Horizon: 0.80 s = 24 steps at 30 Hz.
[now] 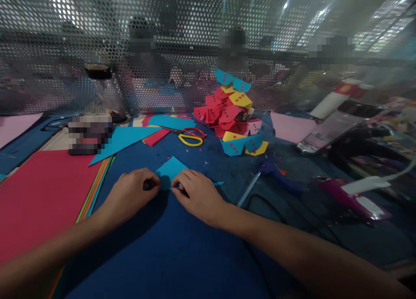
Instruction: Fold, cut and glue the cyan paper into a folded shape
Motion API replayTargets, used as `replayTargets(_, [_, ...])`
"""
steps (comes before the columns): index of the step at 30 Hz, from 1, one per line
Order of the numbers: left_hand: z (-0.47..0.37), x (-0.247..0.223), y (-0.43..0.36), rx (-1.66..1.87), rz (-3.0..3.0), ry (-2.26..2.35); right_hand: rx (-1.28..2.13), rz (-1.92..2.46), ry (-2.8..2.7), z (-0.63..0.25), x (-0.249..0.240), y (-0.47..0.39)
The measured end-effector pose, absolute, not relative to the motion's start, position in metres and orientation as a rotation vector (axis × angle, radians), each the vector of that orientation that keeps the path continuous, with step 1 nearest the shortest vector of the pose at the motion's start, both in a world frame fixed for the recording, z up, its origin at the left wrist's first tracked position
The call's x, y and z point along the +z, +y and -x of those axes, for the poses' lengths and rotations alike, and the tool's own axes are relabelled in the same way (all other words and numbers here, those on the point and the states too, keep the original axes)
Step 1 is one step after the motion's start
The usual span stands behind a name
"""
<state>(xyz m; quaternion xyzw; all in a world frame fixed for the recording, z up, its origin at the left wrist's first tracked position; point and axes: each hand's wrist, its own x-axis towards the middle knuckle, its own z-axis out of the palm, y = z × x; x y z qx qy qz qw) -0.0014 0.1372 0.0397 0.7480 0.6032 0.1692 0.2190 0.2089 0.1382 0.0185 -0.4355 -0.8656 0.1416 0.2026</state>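
Observation:
A small piece of blue paper (172,165) with a pointed top lies between my hands on the dark blue table. My left hand (138,187) has its fingers curled and pinched at the paper's left edge. Opposite it, my right hand (199,194) pinches the lower right part, its fingers hiding much of that side. A thin blue strip (219,183) sticks out beyond my right hand. Behind the paper, scissors (191,137) with red and yellow handles lie with their blades pointing left.
Red sheets (42,195) top a coloured paper stack at left, near a large blue piece (126,139). Folded dotted paper shapes (227,112) form a pile behind. A blue glue gun (279,175), a purple-and-white device (357,199) and a bottle (338,128) occupy the right.

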Motion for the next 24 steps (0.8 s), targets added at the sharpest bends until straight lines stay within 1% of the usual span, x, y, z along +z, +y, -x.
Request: replayTargets(24, [0.016, 0.039, 0.136, 0.482, -2.061, 1.671, 0.4, 1.209, -2.406, -0.209, 0.019, 0.138])
